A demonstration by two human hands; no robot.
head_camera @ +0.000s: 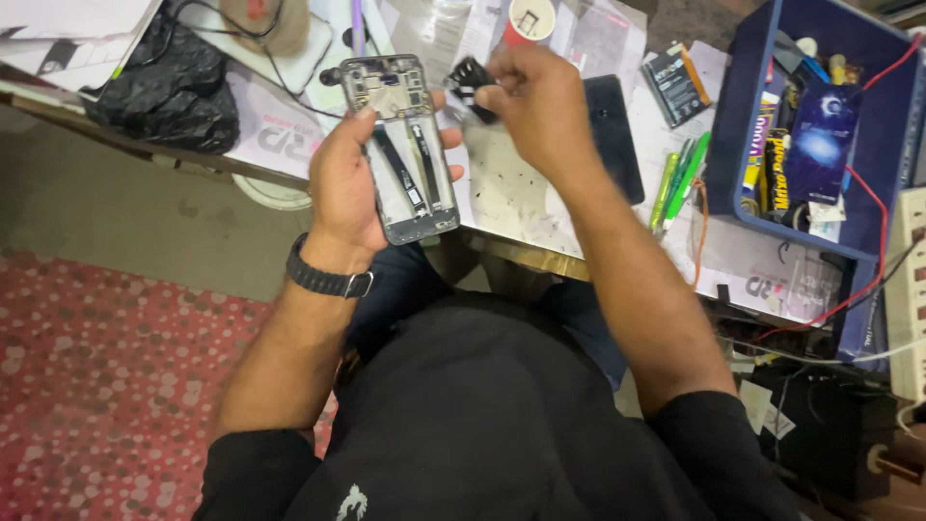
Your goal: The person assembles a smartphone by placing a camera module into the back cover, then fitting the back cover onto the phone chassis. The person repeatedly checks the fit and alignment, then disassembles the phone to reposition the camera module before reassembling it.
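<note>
Above the cluttered desk, left hand (pixel 342 183) gripping an opened phone (pixel 403 150), right hand (pixel 540 106) pinching a blurred dark part (pixel 470 82).

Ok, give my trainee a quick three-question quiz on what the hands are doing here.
1. True or false: the left hand holds the opened phone.
2. What does the right hand pinch? A) green pen B) small black part C) red cup
3. Where does the blue bin sit relative to the right hand?

Key: 1 true. 2 B, the small black part. 3 To its right, on the table.
</note>
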